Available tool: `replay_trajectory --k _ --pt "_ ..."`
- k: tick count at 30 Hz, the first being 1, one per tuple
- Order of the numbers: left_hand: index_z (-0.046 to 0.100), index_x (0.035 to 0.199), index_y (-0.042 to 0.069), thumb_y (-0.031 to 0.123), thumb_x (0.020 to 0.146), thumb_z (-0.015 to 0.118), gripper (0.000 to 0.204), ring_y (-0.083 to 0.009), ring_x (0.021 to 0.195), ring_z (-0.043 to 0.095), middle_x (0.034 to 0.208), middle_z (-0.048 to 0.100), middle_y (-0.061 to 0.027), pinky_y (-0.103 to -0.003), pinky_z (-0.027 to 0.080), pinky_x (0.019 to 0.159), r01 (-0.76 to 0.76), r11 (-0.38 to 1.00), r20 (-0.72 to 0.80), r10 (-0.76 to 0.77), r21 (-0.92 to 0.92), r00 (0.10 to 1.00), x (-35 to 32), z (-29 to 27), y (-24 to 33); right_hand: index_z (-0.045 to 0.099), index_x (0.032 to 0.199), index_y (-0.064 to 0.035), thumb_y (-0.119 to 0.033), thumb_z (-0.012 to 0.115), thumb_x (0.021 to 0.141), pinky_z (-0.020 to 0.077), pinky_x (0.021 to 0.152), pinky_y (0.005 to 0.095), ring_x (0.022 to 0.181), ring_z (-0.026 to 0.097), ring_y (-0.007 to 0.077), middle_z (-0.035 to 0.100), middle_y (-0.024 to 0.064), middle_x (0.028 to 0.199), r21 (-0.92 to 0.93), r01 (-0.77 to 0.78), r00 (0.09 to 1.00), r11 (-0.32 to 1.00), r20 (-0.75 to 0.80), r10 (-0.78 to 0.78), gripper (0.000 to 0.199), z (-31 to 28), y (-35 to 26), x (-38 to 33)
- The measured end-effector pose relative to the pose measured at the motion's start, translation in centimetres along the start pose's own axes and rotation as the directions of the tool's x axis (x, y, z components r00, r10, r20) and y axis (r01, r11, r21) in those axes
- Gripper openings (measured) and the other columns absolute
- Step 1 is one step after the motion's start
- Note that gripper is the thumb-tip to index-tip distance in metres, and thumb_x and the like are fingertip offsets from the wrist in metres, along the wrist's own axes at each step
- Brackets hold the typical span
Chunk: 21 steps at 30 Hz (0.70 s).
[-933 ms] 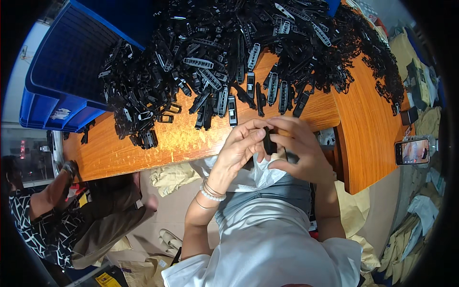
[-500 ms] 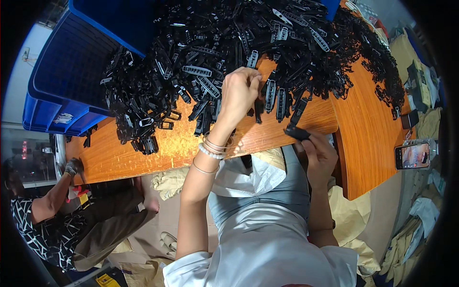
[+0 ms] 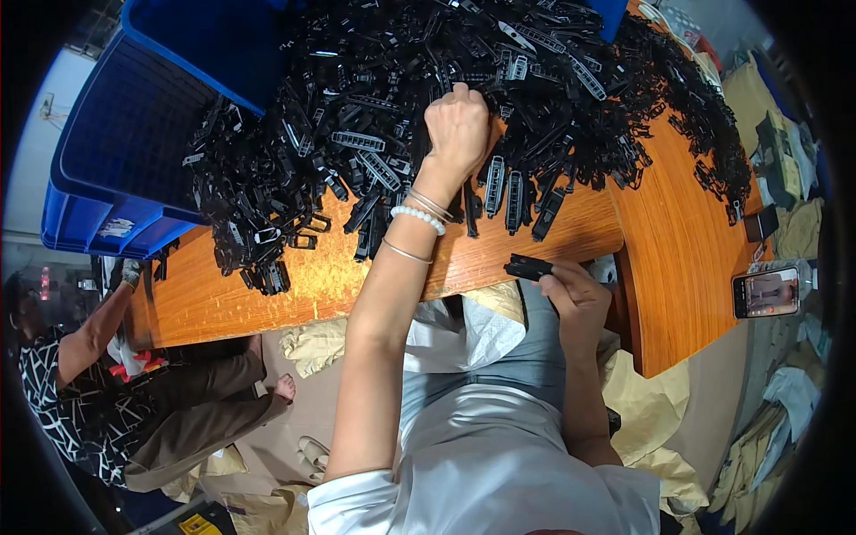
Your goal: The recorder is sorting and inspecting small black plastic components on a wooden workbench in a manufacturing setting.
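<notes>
the right hand [image 3: 580, 294] pinches a black part [image 3: 528, 267] by one end near the bench [image 3: 580, 223], likely leaving the rest free; the left hand [image 3: 457, 125] meets the pile [image 3: 383, 89], its grip hidden.

This is looking like a workshop: a heap of black parts [image 3: 374, 98] is covering the wooden table [image 3: 678, 259] at 12 o'clock, blue crates [image 3: 134, 134] are standing at 10, another person [image 3: 89, 410] is sitting at 8.

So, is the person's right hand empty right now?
No, the right hand holds an elongated black part near the edge of the wooden table.
</notes>
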<state>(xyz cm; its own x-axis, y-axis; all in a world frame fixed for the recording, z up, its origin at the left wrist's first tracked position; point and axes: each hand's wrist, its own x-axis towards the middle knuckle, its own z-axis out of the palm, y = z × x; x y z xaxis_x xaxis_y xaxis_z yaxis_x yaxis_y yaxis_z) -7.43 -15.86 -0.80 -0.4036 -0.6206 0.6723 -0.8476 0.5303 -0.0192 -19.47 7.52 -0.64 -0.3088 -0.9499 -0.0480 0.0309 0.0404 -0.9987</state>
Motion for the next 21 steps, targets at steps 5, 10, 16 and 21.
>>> replay_trajectory --k 5,10,16,21 --pt "0.058 0.072 0.000 0.009 0.071 0.063 0.011 -0.0239 0.055 0.053 0.069 0.052 -0.0089 -0.033 0.043 0.051 0.243 0.794 -0.129 -0.372 -0.557 0.919 -0.9 -2.6 0.3 0.061 0.085 0.0102 0.007 0.061 0.073 0.0422 0.063 0.0183 0.072 0.054 0.0078 0.058 0.0060 0.086 0.024 0.089 0.996 0.996 -0.026 -0.089 0.012 0.3 -0.2 0.9" --pt "0.050 0.085 0.001 0.009 0.085 0.054 0.009 -0.0069 0.058 0.050 0.070 0.053 -0.0016 -0.020 0.042 0.053 0.504 0.093 0.377 -0.552 -0.859 0.744 -4.1 -7.7 -0.8 0.061 0.082 0.0077 0.005 0.059 0.075 0.0423 0.063 0.0210 0.070 0.053 0.0094 0.058 0.0086 0.090 0.088 -0.030 0.998 0.996 -0.044 0.034 0.008 0.7 1.3 1.6" --pt "0.049 0.101 -0.003 0.009 0.090 0.044 0.018 -0.0062 0.050 0.049 0.072 0.058 -0.0064 -0.018 0.039 0.041 0.716 -0.230 0.751 -0.233 -0.659 0.617 -8.5 -12.2 0.6 0.059 0.087 0.0064 0.002 0.059 0.077 0.0414 0.065 0.0208 0.071 0.050 0.0085 0.057 0.0061 0.092 0.257 0.154 0.984 0.954 0.042 -0.170 0.011 1.7 0.8 2.7" --pt "0.059 0.095 -0.006 0.009 0.088 0.048 0.020 -0.0038 0.037 0.038 0.057 0.052 -0.0015 -0.017 0.025 0.034 0.845 -0.254 0.882 -0.112 -0.471 0.458 -9.2 -13.5 1.9 0.058 0.084 0.0058 0.002 0.059 0.078 0.0395 0.065 0.0182 0.072 0.048 0.0059 0.054 0.0020 0.083 0.279 0.024 0.984 0.960 0.162 -0.072 0.007 2.2 -0.9 2.3"
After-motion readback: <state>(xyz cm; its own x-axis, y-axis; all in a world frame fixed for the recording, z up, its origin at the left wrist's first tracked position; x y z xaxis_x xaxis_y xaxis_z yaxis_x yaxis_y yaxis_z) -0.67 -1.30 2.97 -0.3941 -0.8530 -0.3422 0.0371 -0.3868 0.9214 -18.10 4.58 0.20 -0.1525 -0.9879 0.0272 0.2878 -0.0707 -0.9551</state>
